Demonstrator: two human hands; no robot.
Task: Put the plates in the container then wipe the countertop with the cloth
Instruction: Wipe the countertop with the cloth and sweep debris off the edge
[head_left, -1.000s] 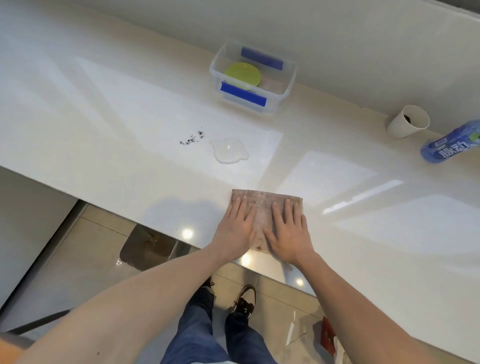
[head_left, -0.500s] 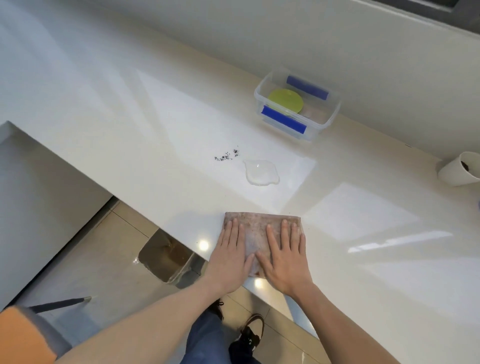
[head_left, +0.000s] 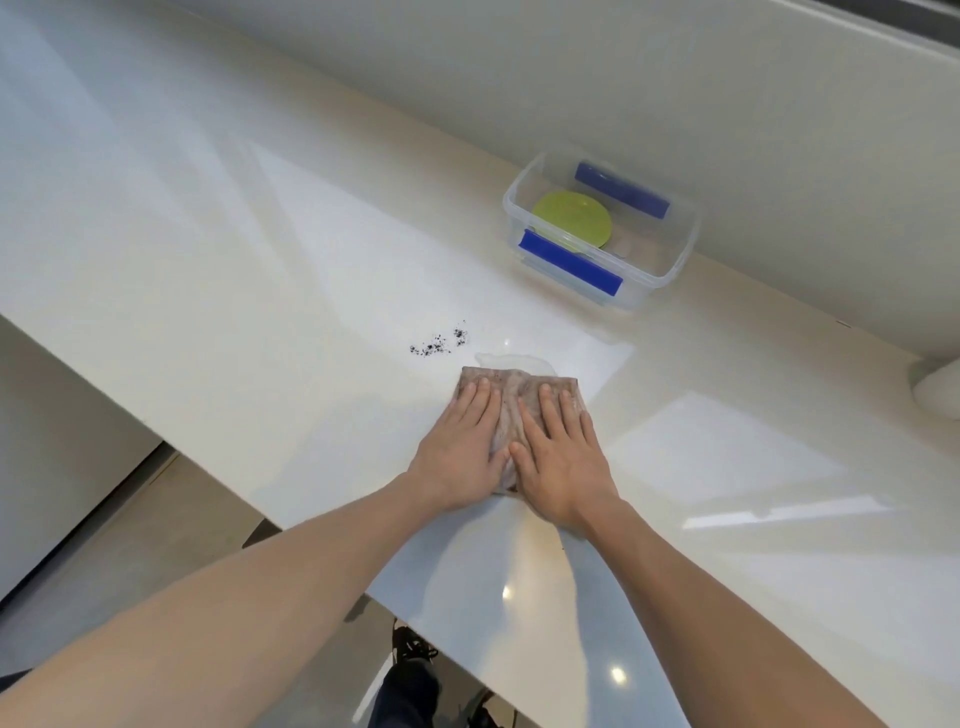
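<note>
A brownish cloth (head_left: 511, 395) lies flat on the glossy white countertop (head_left: 260, 291). My left hand (head_left: 460, 447) and my right hand (head_left: 558, 457) press on it side by side, fingers flat and pointing away from me. The cloth's far edge touches a small water puddle (head_left: 501, 359). Dark crumbs (head_left: 439, 343) lie just left of the puddle. A clear plastic container (head_left: 675, 260) with blue clips stands further back by the wall, and a green plate (head_left: 571, 218) lies inside it.
A white cup (head_left: 937, 387) lies at the right edge of the view, mostly cut off. The wall runs behind the container. The counter's front edge crosses below my forearms, with floor and my shoes beneath.
Both hands have pushed the cloth away from me along the counter until it reached the puddle. The camera has shifted, so the container and the cup sit further right.
</note>
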